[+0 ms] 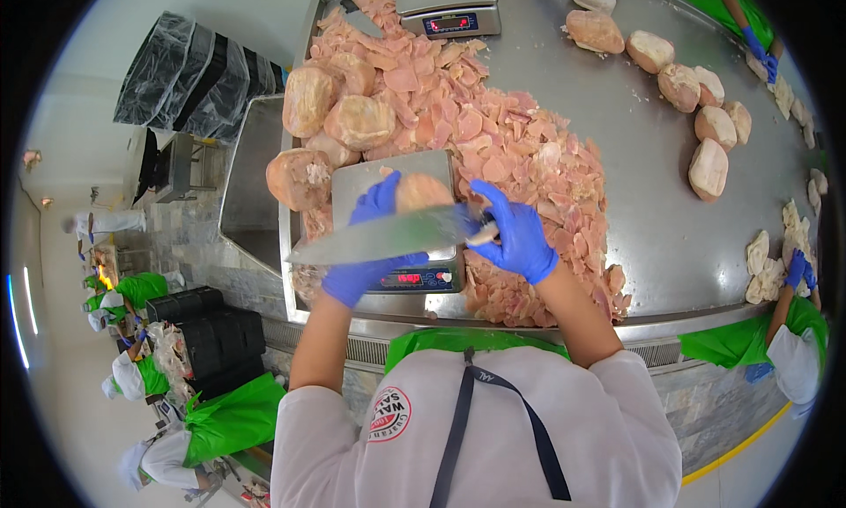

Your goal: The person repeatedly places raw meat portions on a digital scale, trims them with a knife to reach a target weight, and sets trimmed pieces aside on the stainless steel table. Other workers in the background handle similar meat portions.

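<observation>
My right hand [522, 237], in a blue glove, grips a large knife [379, 237] by its pale handle. The broad blade points left above a scale [348, 182] and is slightly blurred. On the scale's metal platform rests a rounded pink block of meat [423, 191]. My gloved left hand [377, 200] is curled at the block's left side, its fingers above the blade and its thumb below it; the blade hides the palm. Thin meat slices [546, 200] lie heaped to the right of and beyond the scale. Several rounded meat blocks [359, 122] are piled at the far left.
A second scale [449, 6] and another knife [359, 16] lie at the far side of the steel table [652, 217]. More meat blocks [709, 169] stand to the right. Co-workers' gloved hands [797, 268] handle pale cloths at the right edge. Black crates [220, 332] stand left.
</observation>
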